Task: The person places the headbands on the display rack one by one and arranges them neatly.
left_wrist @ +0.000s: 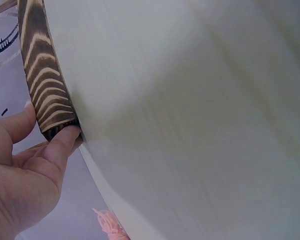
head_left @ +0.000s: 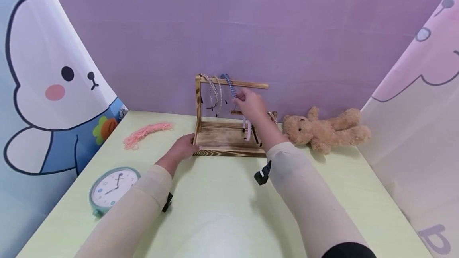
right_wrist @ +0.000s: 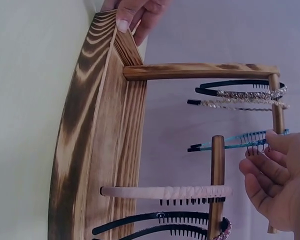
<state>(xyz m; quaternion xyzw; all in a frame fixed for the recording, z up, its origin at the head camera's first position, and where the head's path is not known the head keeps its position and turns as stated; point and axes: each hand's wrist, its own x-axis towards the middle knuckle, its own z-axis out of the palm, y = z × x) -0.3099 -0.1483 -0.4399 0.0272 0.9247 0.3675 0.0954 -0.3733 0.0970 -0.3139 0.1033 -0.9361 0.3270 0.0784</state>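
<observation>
A wooden headband stand (head_left: 229, 153) with an upper and a lower bar stands near the wall. My left hand (head_left: 182, 147) grips the left end of its base; in the left wrist view, thumb and fingers lie around the striped wooden corner (left_wrist: 52, 107). On the upper bar hangs a blue headband (head_left: 228, 80), whose comb teeth show in the right wrist view. My right hand (head_left: 254, 106) pinches this headband with thumb and fingers. Left of it on the same bar hang sparkly headbands (right_wrist: 250, 94). The lower bar carries a pale pink headband (right_wrist: 165, 192) and dark headbands (right_wrist: 150, 216).
A brown teddy bear (head_left: 324, 128) lies right of the stand. To the left are a bundle of pink yarn (head_left: 147, 132) and a green-rimmed clock (head_left: 114, 188) on the pale green table (head_left: 215, 210). Behind the stand rises a purple wall (head_left: 229, 23).
</observation>
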